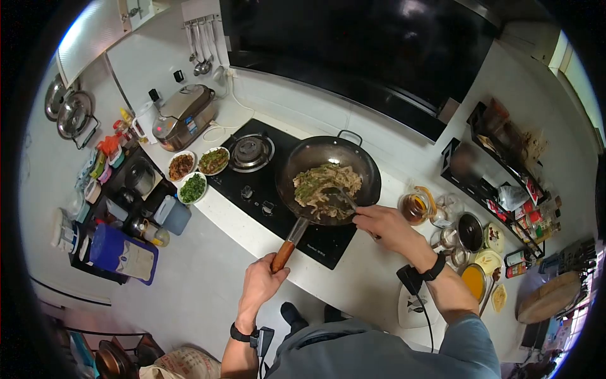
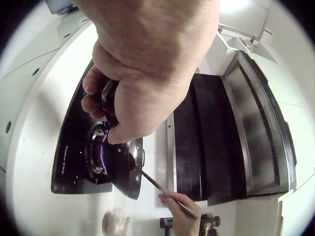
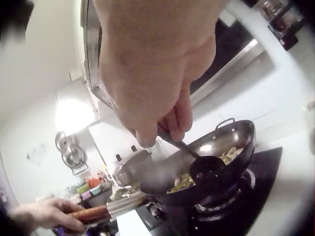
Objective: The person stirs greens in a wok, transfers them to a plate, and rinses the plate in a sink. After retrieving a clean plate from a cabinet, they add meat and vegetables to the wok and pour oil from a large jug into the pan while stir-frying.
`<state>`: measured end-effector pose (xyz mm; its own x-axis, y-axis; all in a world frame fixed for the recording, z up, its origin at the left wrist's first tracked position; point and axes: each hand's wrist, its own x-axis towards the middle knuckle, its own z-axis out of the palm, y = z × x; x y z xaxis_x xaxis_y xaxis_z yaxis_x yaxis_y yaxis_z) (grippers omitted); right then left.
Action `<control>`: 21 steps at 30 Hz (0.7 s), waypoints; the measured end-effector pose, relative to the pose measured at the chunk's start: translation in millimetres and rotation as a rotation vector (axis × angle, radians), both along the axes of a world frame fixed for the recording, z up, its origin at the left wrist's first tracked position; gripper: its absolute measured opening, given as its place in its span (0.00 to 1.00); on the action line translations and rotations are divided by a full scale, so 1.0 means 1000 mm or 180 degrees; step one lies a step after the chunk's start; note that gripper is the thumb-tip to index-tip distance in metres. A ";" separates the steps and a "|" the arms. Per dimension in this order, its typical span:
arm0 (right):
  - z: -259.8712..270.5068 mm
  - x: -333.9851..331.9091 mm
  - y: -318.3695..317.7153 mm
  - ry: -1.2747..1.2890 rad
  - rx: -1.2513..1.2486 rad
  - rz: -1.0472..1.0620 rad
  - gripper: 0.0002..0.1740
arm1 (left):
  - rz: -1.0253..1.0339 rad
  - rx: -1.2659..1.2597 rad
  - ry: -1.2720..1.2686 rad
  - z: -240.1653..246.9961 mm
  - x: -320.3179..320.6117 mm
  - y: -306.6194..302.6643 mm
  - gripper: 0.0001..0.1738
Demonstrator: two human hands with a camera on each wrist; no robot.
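A dark wok stands over the stove's right burner, tilted in the left wrist view with a flame showing beneath. My left hand grips its wooden handle at the end. Inside lies a heap of stir-fried strips, pale and green. My right hand holds a ladle by its shaft, fingers curled round it. The ladle's bowl is down in the wok among the food, seen from its dark back in the right wrist view.
Left of the black stove sit several small dishes, one of chopped greens. A rice cooker stands behind them. On the right are a glass jug, a dark pot and a bowl of yellow liquid. A range hood hangs above.
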<state>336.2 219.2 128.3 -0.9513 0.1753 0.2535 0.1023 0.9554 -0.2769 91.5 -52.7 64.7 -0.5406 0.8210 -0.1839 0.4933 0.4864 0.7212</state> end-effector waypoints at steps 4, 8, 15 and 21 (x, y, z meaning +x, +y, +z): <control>0.011 0.005 0.005 0.0353 0.0074 -0.0207 0.23 | -0.0009 -0.0072 0.0043 0.002 0.001 0.002 0.26; -0.015 0.003 0.022 0.0054 0.0097 -0.0303 0.22 | 0.0041 -0.0067 0.0030 -0.001 0.003 0.001 0.27; 0.066 0.026 -0.003 0.0043 -0.0175 -0.0070 0.16 | -0.0105 0.0042 0.0289 -0.003 -0.001 0.003 0.29; 0.076 0.021 -0.008 -0.0469 -0.0179 0.0251 0.18 | -0.0194 -0.0282 0.0290 0.008 -0.002 0.009 0.28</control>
<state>357.4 210.9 204.3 -0.9888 0.1087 0.1022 0.0711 0.9456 -0.3176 89.8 -43.2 72.6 -0.5080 0.8355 -0.2096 0.5854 0.5134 0.6275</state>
